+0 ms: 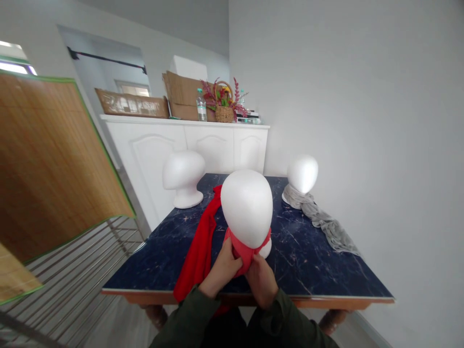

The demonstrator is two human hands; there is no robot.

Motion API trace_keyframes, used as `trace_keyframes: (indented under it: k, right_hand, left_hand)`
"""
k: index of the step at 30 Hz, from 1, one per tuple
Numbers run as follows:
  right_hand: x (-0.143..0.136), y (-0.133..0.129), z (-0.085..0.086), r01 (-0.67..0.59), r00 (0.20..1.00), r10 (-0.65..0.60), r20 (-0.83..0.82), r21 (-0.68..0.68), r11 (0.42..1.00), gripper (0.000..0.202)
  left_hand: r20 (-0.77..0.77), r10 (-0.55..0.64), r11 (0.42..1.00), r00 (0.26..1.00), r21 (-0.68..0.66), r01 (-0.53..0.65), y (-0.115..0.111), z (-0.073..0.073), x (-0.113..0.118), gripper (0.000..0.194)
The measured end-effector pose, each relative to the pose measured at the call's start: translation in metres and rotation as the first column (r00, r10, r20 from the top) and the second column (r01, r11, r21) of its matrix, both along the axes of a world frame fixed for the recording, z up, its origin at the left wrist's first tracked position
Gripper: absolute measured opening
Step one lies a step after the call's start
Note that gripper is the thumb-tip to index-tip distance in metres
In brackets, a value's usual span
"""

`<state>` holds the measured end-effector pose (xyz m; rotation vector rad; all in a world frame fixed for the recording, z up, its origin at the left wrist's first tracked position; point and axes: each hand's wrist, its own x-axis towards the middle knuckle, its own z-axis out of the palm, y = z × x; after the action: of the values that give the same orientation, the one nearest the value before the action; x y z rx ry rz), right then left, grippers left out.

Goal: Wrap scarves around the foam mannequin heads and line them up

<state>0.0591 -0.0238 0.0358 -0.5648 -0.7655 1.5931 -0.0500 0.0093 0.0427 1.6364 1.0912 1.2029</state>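
Note:
A white foam head [246, 205] stands near the front middle of the dark blue marbled table, with a coral-red cloth [243, 253] around its neck. Both hands are at the front of that neck. My left hand [225, 265] is closed on the cloth, thumb and fingers pinching it. My right hand [260, 279] grips the cloth just to the right, its fingertips partly hidden. A brighter red scarf [199, 246] lies on the table left of the head and hangs over the front edge.
Another foam head [184, 174] stands at the back left. At the back right, a third [302, 175] wears a grey scarf [328, 229]. A metal rack [83, 266] with a bamboo mat [54, 159] is at the left; a white cabinet [155, 145] stands behind.

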Motion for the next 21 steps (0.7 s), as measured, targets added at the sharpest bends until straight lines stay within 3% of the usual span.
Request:
trace_keyframes:
  k: [4,6,9,12,15,17,19,21]
  right_hand:
    - [0.0,-0.005,-0.004,-0.049,0.995,0.039,0.089,0.112,0.992,0.048]
    - [0.002,-0.005,-0.009,0.011,0.967,-0.054,0.251,0.166,0.986,0.055]
    - [0.009,-0.002,-0.018,0.184,0.843,-0.271,0.464,0.223,0.957,0.052]
    - [0.024,0.003,-0.022,0.342,0.689,-0.436,0.58,0.27,0.9,0.054]
    - [0.041,0.009,-0.021,0.422,0.522,-0.55,0.652,0.363,0.831,0.055]
    - [0.048,0.014,-0.02,0.367,0.455,-0.557,0.695,0.423,0.828,0.042]
    - [0.051,0.018,-0.019,0.275,0.399,-0.538,0.743,0.463,0.843,0.024]
    - [0.051,0.023,-0.021,0.236,0.296,-0.568,0.768,0.517,0.823,0.015]
  left_hand:
    - [-0.019,-0.039,0.999,0.999,0.012,0.039,0.001,0.005,-0.004,0.063]
    - [-0.071,-0.143,0.989,0.987,-0.046,0.14,0.002,0.011,-0.007,0.048]
    - [-0.097,-0.282,0.952,0.954,-0.152,0.266,0.004,0.021,-0.011,0.026]
    - [0.091,-0.297,0.915,0.95,-0.258,0.311,0.004,0.028,-0.016,0.02]
    - [0.403,-0.181,0.834,0.897,-0.421,0.357,0.006,0.029,-0.024,0.011]
    - [0.583,-0.079,0.741,0.809,-0.508,0.439,0.008,0.027,-0.03,0.009]
    - [0.687,-0.031,0.665,0.726,-0.529,0.528,0.006,0.022,-0.034,0.019]
    - [0.678,-0.063,0.635,0.732,-0.539,0.553,-0.004,0.015,-0.035,0.024]
